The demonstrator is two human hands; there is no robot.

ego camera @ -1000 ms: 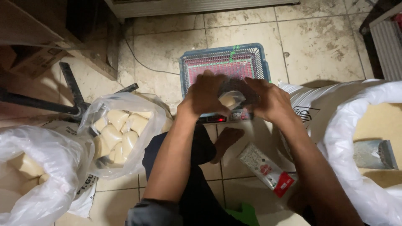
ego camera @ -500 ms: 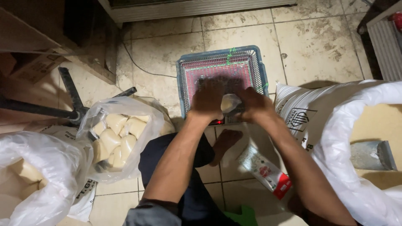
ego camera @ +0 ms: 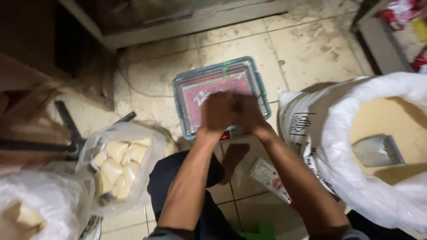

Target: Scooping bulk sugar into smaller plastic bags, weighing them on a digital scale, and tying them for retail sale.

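My left hand (ego camera: pixel 218 111) and my right hand (ego camera: pixel 250 114) are pressed together, fingers curled and blurred, just above the near edge of a blue plastic basket (ego camera: pixel 187 95) with a red inside. The basket rests on a scale whose red display (ego camera: pixel 224 137) glows below my hands. The small clear bag of pale powder seen between my hands earlier is hidden behind them now.
A big white sack (ego camera: pixel 338 146) of yellowish powder with a metal scoop (ego camera: pixel 378 151) stands at the right. Clear bags of pale filled packets (ego camera: pixel 118 164) lie at the left, and another bag (ego camera: pixel 31 209) at the bottom left. A flat packet (ego camera: pixel 267 174) lies on the tiled floor. A black metal stand (ego camera: pixel 66 126) is at the left.
My hands have moved forward from in front of the scale to over the basket's near edge. The small bag, visible between them before, is now covered.
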